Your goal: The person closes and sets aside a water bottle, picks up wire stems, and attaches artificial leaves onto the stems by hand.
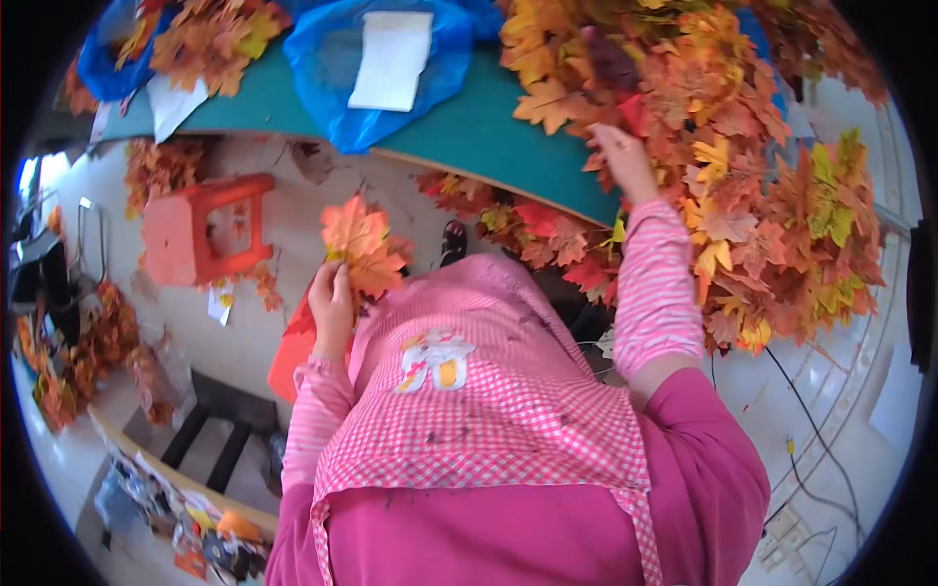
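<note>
My left hand (332, 308) is closed around the lower end of a small bunch of artificial maple leaves (360, 239), orange and peach coloured, held beside my apron. Over the table's right part, my right hand (623, 158) reaches to the edge of a big heap of artificial maple leaves (743, 195) in orange, red and yellow. Its fingers look loosely stretched out, and I see nothing held in them. A dark reddish leaf (611, 59) and a bright red one (635, 115) lie just beyond those fingertips.
The green table (469, 122) carries a blue plastic bag (322, 73) with white paper (393, 61) on it. More leaves (210, 44) lie at its left. An orange stool (200, 230) stands on the floor. Cables (806, 420) run along the floor at right.
</note>
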{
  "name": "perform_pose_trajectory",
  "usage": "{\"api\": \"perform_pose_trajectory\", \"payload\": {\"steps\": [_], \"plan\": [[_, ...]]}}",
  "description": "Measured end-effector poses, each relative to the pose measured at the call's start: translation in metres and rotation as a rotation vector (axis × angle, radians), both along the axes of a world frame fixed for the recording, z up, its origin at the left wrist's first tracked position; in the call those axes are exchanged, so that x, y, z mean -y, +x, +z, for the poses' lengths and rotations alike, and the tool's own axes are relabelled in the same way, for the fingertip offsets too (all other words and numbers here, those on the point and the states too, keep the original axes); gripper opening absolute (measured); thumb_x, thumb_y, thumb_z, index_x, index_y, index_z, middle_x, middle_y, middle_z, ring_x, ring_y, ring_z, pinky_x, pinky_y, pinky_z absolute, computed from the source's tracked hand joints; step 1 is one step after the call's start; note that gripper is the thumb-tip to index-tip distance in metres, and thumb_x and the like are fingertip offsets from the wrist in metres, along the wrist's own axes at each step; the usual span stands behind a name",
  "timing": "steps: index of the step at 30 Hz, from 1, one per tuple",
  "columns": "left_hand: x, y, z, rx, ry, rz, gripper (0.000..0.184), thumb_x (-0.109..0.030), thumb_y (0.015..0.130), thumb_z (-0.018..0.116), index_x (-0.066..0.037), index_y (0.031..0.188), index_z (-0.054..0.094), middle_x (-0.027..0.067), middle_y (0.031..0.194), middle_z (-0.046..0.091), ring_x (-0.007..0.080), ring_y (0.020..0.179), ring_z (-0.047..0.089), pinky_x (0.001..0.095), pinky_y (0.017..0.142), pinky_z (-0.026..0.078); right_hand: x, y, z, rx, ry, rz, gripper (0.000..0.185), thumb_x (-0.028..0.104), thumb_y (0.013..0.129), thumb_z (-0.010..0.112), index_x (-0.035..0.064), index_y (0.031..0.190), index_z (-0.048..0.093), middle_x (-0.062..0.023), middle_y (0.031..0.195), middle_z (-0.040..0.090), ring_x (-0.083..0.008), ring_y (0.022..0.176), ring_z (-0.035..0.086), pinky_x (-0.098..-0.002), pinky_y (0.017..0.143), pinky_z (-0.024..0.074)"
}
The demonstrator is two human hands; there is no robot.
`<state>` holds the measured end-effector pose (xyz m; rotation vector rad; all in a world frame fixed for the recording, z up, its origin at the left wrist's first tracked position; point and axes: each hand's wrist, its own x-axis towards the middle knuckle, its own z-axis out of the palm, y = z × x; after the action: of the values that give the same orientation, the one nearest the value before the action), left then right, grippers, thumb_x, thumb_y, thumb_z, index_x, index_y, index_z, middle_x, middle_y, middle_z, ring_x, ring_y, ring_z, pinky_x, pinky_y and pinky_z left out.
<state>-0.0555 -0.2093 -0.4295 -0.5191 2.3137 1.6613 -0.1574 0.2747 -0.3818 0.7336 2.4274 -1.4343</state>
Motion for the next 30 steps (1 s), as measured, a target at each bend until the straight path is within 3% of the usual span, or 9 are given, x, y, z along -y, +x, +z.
{"api": "perform_pose_trajectory", "payload": {"steps": [2, 4, 9, 13, 18, 22, 25, 27, 30], "plan": [[-0.004, 0.000, 0.005, -0.068, 0.051, -0.048, 0.018, -0.012, 0.091, 0.055, 0.002, 0.102, 0.061, 0.0007, 0.075, 0.057, 0.0062, 0.066, 0.050, 0.0221, 0.058, 0.041, -0.023, -0.010, -0.010, -0.052, 0.020, 0.172, 0.046, 0.046, 0.094, 0.050, 0.0064, 0.109, 0.067, -0.0062, 0.095, 0.069, -0.0112, 0.073, 0.060, -0.0246, 0.064, 0.0485], [-0.007, -0.006, 0.033, 0.057, 0.097, -0.062, 0.020, -0.012, 0.091, 0.054, 0.003, 0.102, 0.061, 0.0015, 0.076, 0.058, 0.0075, 0.067, 0.052, 0.0224, 0.060, 0.042, -0.025, -0.012, 0.007, 0.217, -0.079, 0.194, 0.046, 0.048, 0.094, 0.049, 0.0070, 0.105, 0.068, -0.0045, 0.088, 0.069, -0.0094, 0.070, 0.060, -0.0207, 0.065, 0.0454], [0.003, -0.015, 0.050, 0.190, 0.543, -0.070, 0.026, -0.010, 0.092, 0.047, 0.002, 0.113, 0.058, 0.0014, 0.084, 0.059, 0.0092, 0.073, 0.055, 0.0215, 0.068, 0.046, 0.032, 0.001, 0.053, 0.285, -0.157, 0.320, 0.035, 0.039, 0.095, 0.051, 0.0084, 0.097, 0.067, 0.0010, 0.071, 0.060, -0.0072, 0.065, 0.056, -0.0189, 0.060, 0.0425], [-0.011, -0.027, 0.094, 0.257, 0.566, -0.135, 0.031, 0.001, 0.090, 0.042, 0.005, 0.117, 0.057, 0.0050, 0.088, 0.062, 0.0122, 0.089, 0.059, 0.0253, 0.082, 0.049, 0.146, 0.014, 0.086, -0.242, -0.287, 0.636, 0.019, 0.014, 0.091, 0.057, -0.0006, 0.099, 0.066, -0.0042, 0.088, 0.067, -0.0117, 0.079, 0.062, -0.0249, 0.074, 0.0486], [-0.017, -0.032, 0.112, -0.008, 0.124, -0.611, 0.028, 0.003, 0.086, 0.048, 0.001, 0.111, 0.061, 0.0101, 0.095, 0.067, 0.0175, 0.090, 0.064, 0.0295, 0.080, 0.051, 0.230, -0.003, 0.104, -0.485, -0.419, 0.910, 0.019, 0.013, 0.088, 0.056, -0.0005, 0.098, 0.064, -0.0112, 0.091, 0.066, -0.0236, 0.080, 0.064, -0.0305, 0.070, 0.0488], [-0.022, -0.032, 0.143, -0.169, -0.096, -0.652, 0.034, 0.005, 0.086, 0.050, -0.002, 0.119, 0.055, 0.0107, 0.092, 0.066, 0.0167, 0.093, 0.062, 0.0294, 0.083, 0.050, 0.252, -0.008, 0.070, -0.077, -0.304, 1.292, 0.029, 0.026, 0.088, 0.059, 0.0012, 0.102, 0.064, -0.0105, 0.091, 0.066, -0.0230, 0.083, 0.064, -0.0322, 0.072, 0.0485], [-0.020, -0.027, 0.143, -0.214, 0.067, -0.450, 0.054, 0.006, 0.083, 0.054, -0.006, 0.134, 0.040, 0.0097, 0.097, 0.064, 0.0162, 0.095, 0.061, 0.0288, 0.082, 0.050, 0.245, 0.005, 0.057, 0.113, -0.623, 1.139, 0.024, 0.020, 0.091, 0.058, 0.0005, 0.105, 0.064, -0.0056, 0.091, 0.066, -0.0137, 0.083, 0.062, -0.0273, 0.074, 0.0483], [-0.015, -0.027, 0.142, -0.164, 0.167, -0.446, 0.053, 0.006, 0.081, 0.053, -0.007, 0.131, 0.041, 0.0096, 0.095, 0.062, 0.0174, 0.091, 0.061, 0.0310, 0.083, 0.050, 0.234, 0.013, 0.057, 0.268, -0.865, 0.940, 0.021, 0.015, 0.092, 0.058, -0.0001, 0.105, 0.065, -0.0030, 0.092, 0.066, -0.0093, 0.084, 0.060, -0.0246, 0.075, 0.0482], [-0.003, -0.036, 0.136, -0.098, 0.338, -0.419, 0.057, 0.006, 0.079, 0.050, -0.007, 0.134, 0.038, 0.0094, 0.098, 0.062, 0.0170, 0.093, 0.061, 0.0303, 0.088, 0.048, 0.222, 0.014, 0.067, 0.303, -0.823, 0.820, 0.020, 0.010, 0.091, 0.060, -0.0014, 0.106, 0.065, -0.0018, 0.095, 0.065, -0.0071, 0.086, 0.059, -0.0223, 0.077, 0.0485]]}}
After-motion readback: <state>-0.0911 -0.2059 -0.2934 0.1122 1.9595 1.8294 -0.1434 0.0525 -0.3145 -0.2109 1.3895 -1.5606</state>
